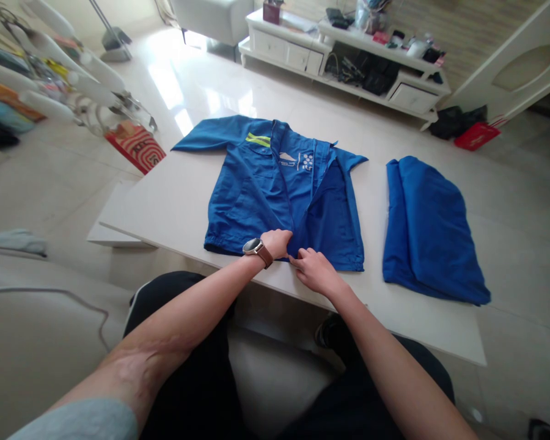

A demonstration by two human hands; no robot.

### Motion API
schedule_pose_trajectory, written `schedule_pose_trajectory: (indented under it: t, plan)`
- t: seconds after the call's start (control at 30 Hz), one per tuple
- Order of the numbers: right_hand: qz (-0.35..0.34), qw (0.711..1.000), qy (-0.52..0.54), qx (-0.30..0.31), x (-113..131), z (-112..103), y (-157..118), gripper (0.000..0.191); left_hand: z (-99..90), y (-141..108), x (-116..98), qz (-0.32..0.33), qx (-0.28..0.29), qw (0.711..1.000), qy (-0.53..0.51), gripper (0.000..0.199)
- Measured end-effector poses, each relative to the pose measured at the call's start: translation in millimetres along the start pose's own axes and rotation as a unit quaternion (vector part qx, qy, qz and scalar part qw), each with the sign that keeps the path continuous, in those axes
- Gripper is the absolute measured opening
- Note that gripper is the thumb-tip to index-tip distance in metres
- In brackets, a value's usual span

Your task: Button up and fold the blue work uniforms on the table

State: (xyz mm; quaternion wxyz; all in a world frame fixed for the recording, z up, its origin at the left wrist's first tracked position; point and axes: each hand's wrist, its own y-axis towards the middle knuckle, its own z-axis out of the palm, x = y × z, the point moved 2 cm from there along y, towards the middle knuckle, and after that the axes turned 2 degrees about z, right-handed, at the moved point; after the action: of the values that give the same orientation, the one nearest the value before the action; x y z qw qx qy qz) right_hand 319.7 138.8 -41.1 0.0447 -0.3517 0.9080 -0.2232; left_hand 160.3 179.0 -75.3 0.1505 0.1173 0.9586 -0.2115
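Observation:
A blue work jacket (252, 201) lies spread on a white table, its front partly open. It has a yellow-green stripe on the chest, and white printing shows inside below the collar. My left hand (277, 243), with a watch (253, 247) on its wrist, is closed on the jacket's bottom hem near the middle of the front opening. Just to the right, my right hand (314, 267) pinches the same hem, its fingertips close to the left hand. What lies between the fingertips is too small to make out. The far sleeve on the right is mostly folded out of sight.
A folded blue garment (431, 226) lies at the table's right end. The white table (160, 208) has its near edge above my knees. Beyond stand a red paper bag (137, 146), a rack with hanging things at left, and a white TV cabinet (297, 52).

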Motion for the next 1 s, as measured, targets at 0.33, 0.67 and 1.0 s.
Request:
schedule_pose_trajectory:
  t: [0.33, 0.67, 1.0]
  plan:
    - [0.0, 1.0, 0.005, -0.011, -1, 3, 2, 0.042, 3.0, 0, 1, 0.011, -0.006, 1.0, 0.009, 0.039]
    - [0.01, 0.999, 0.021, -0.028, -5, 12, 5, 0.047, -7.8, -1, -2, 0.015, 0.033, 0.999, -0.017, 0.026]
    - [0.065, 0.996, 0.022, -0.059, -12, 11, 4, 0.034, -12.7, -4, -6, -0.01, 0.048, 0.999, -0.012, 0.02]
